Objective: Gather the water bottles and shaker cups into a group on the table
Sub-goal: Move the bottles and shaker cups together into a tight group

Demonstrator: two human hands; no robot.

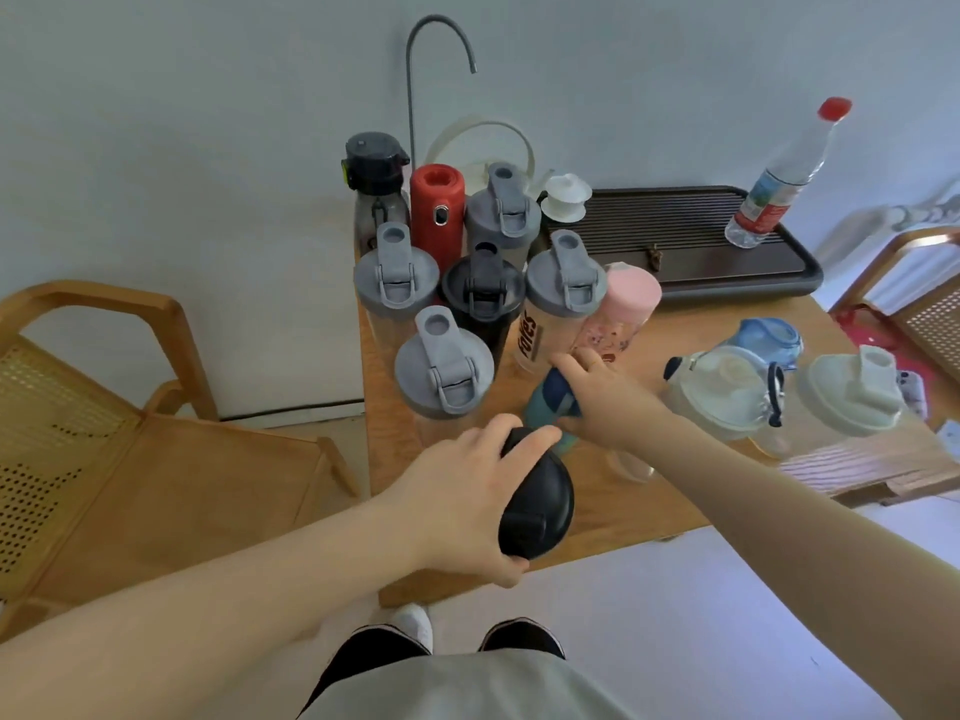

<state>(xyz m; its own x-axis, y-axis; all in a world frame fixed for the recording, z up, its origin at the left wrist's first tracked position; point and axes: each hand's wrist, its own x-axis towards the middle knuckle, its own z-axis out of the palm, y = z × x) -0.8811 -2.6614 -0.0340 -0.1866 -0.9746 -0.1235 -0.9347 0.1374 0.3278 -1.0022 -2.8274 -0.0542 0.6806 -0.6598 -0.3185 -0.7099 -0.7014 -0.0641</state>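
Note:
Several bottles and shaker cups stand packed together at the table's far left: grey-lidded shakers (444, 363), a black shaker (482, 293), a red flask (437, 210), a dark sports bottle (376, 171) and a pink bottle (621, 314). My left hand (467, 498) grips the lid of a black shaker cup (540, 504) near the table's front edge. My right hand (608, 394) is closed on the top of a teal bottle with a navy cap (550, 407) just behind it. Apart on the right stand a clear jug (722, 389), a blue-lidded bottle (771, 337) and a white-lidded shaker (852, 392).
A dark tea tray (691, 236) lies along the back of the wooden table (639, 506), with a red-capped plastic water bottle (784, 179) and a white lidded cup (565, 197) on it. A gooseneck spout (415, 70) rises behind. Wooden chairs (104, 439) flank the table.

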